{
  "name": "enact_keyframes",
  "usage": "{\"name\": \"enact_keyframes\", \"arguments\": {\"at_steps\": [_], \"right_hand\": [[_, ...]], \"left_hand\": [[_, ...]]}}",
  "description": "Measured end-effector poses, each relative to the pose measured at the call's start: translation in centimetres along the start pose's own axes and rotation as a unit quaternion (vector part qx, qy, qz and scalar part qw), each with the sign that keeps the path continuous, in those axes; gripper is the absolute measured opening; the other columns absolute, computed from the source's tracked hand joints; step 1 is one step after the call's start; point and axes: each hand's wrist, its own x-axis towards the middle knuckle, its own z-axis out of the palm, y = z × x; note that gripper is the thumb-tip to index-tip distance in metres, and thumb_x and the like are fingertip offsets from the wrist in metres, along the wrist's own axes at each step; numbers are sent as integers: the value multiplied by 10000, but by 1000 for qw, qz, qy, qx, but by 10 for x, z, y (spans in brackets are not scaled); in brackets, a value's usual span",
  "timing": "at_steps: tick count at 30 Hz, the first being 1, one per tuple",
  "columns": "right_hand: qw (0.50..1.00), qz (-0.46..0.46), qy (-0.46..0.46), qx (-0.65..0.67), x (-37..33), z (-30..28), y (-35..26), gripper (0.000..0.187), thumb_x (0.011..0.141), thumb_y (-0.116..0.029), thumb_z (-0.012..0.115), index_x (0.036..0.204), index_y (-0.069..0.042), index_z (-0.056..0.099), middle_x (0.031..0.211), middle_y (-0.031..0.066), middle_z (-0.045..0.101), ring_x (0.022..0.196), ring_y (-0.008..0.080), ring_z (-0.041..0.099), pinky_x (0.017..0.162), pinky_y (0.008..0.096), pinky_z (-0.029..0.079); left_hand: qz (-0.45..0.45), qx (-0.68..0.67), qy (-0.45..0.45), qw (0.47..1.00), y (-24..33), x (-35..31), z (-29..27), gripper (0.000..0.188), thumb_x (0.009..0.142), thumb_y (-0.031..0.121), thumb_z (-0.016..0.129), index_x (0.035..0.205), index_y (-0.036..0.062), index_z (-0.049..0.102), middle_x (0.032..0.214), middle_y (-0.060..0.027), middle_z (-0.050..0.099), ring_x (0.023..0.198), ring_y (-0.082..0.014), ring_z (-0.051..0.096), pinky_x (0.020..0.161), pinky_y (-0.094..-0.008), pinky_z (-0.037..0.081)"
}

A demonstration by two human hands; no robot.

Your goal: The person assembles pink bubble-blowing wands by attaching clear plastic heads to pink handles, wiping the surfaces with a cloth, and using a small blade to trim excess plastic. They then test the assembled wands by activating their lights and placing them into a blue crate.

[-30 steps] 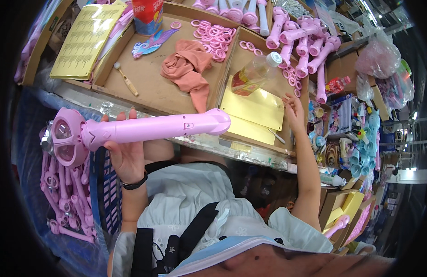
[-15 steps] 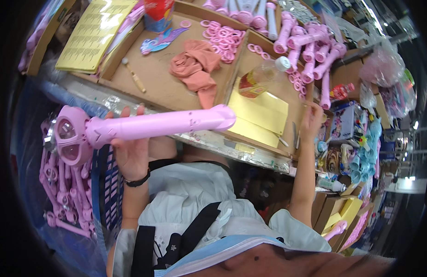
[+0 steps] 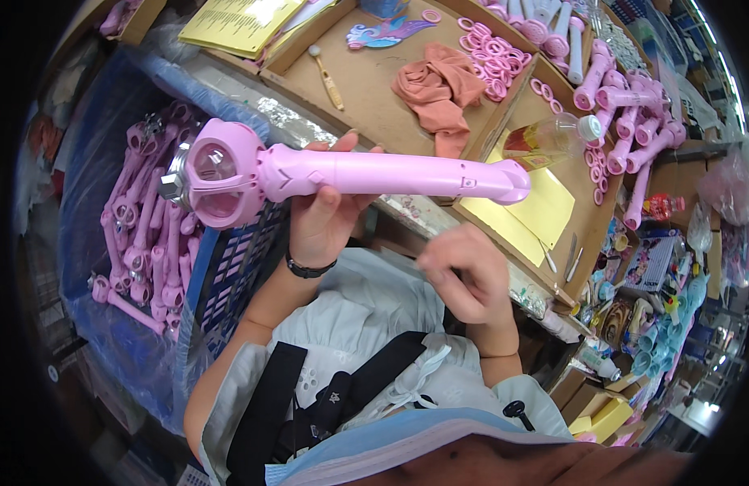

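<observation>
My left hand (image 3: 326, 227) is closed round a pink toy wand (image 3: 415, 174), which lies almost level across the view. Its rounded head, with clear windows and a silvery end piece, points left over the blue basket (image 3: 236, 275). The plain handle end reaches right, above the workbench. My right hand (image 3: 474, 271) is held in front of my body, below the wand's handle and apart from it. Its fingers are curled in, slightly blurred, and whatever they might hold is hidden.
Similar pink wands (image 3: 160, 243) fill the plastic-lined basket. On the cardboard tray (image 3: 366, 89) lie an orange cloth (image 3: 439, 93), a wooden-handled brush (image 3: 329, 81) and pink rings (image 3: 496, 61). Yellow sheets (image 3: 544, 211) and a plastic bottle (image 3: 548, 142) sit farther right, near stacked pink handles (image 3: 633, 101).
My right hand has come back from the tray's right side to in front of my body. The view has shifted, and the wand stays in my left hand.
</observation>
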Motion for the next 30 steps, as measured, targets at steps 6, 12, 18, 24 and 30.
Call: {"name": "enact_keyframes", "arguments": {"at_steps": [6,12,18,24,30], "right_hand": [[898,191,49,393,-1,34,20,116,901,-22,518,1017,-20,526,934,42,561,717,51,478,606,185,386],[911,279,83,292,-2,46,30,122,893,-70,559,998,-17,529,890,30,564,700,45,494,585,170,395],[957,240,136,86,-1,58,32,114,857,-28,606,967,-36,578,839,16,581,682,70,541,585,215,440],[953,-27,132,-273,2,53,33,195,714,15,659,891,-61,633,788,72,595,639,232,583,553,296,469],[995,-65,-33,-70,-4,44,18,204,693,-7,665,884,-76,639,802,68,594,633,220,577,548,305,464]], "left_hand": [[-10,77,45,996,-12,-1,8,468,889,122,583,1290,150,344,1381,-85,395,1301,-349,351,1018,-497,392],[-16,71,31,997,-15,-2,12,472,885,97,584,1283,159,338,1384,-71,389,1311,-325,343,1033,-477,377],[9,43,43,998,-14,-5,13,458,881,-33,529,1266,125,339,1355,-105,412,1290,-308,379,1041,-450,367],[37,63,30,997,-18,-4,10,461,881,-43,521,1267,133,342,1359,-110,407,1290,-318,377,1041,-456,367],[27,35,87,995,-18,0,10,451,884,-32,525,1264,127,341,1352,-110,409,1284,-310,385,1039,-453,382]]}}
